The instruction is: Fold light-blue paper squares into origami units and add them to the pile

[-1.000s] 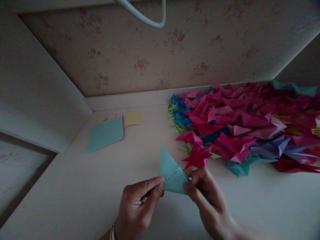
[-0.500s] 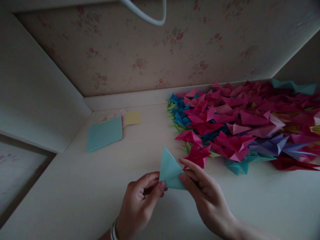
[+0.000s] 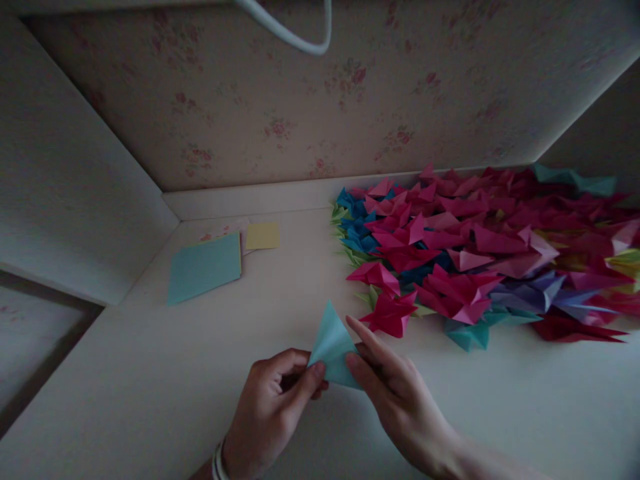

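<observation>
Between my two hands is a light turquoise sheet of origami paper (image 3: 332,343), folded into a triangle with its tip pointing away from me. My left hand (image 3: 280,400) pinches its left corner, thumb on top and fingers beneath. On the right side my right hand (image 3: 395,393) grips the paper, its thumb pressed on the face and its index finger stretched along the right edge. The paper is held just above the white tabletop (image 3: 210,373). Its underside and some of my fingertips are hidden.
Many folded paper pieces (image 3: 450,233) in pink, blue, green, purple and turquoise cover the back right. At the left lies a stack of turquoise paper (image 3: 206,268) beside a small yellow square (image 3: 263,236). A white cable (image 3: 300,41) hangs before the floral wall (image 3: 280,100).
The folded paper has turned slightly and shifted a little left and toward me. Both hands keep hold of it, and my right hand has moved left with it.
</observation>
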### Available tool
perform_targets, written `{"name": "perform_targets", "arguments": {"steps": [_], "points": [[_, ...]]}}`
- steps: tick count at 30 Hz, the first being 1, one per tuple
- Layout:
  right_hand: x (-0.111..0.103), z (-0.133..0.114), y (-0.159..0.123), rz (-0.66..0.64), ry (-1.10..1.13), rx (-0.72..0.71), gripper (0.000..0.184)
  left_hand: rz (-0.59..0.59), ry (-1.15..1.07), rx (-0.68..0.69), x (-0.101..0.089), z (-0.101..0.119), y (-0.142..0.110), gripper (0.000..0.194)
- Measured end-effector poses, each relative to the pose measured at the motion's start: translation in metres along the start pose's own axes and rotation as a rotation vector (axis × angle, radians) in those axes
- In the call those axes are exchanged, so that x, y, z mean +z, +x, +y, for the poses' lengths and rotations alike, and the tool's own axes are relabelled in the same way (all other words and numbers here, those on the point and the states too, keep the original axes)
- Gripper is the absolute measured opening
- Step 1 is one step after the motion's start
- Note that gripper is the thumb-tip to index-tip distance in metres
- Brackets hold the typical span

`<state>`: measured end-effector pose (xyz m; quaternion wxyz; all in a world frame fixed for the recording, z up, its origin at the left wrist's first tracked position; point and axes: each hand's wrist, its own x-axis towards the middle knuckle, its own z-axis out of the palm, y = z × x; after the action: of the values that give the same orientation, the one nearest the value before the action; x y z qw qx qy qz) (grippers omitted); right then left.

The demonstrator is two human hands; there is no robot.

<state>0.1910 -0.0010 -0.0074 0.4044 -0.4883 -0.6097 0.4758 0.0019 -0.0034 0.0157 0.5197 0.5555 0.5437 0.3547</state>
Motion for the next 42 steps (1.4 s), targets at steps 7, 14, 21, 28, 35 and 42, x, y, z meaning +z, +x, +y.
{"name": "perform_targets", "arguments": {"steps": [7,14,21,28,35,42], "points": [[0.000,-0.004,0.004,-0.019,0.111,0.093,0.047,-0.077,-0.026,-0.054,0.001,-0.004,0.001,0.030],[-0.002,0.001,0.001,-0.045,0.171,0.101,0.037,-0.094,-0.099,-0.112,0.002,-0.006,0.002,0.031],[0.001,-0.004,0.005,-0.041,0.295,0.186,0.030,-0.022,0.080,-0.013,0.002,-0.001,0.000,0.032],[0.001,-0.006,0.006,-0.073,0.276,0.197,0.030,-0.073,0.116,0.015,0.001,-0.004,-0.001,0.035],[-0.002,-0.012,0.009,-0.013,0.365,0.272,0.041,-0.200,0.138,0.016,0.003,-0.003,-0.003,0.037],[-0.010,-0.020,0.015,0.112,0.365,0.247,0.030,-0.271,0.102,-0.032,0.003,-0.006,-0.005,0.040]]}}
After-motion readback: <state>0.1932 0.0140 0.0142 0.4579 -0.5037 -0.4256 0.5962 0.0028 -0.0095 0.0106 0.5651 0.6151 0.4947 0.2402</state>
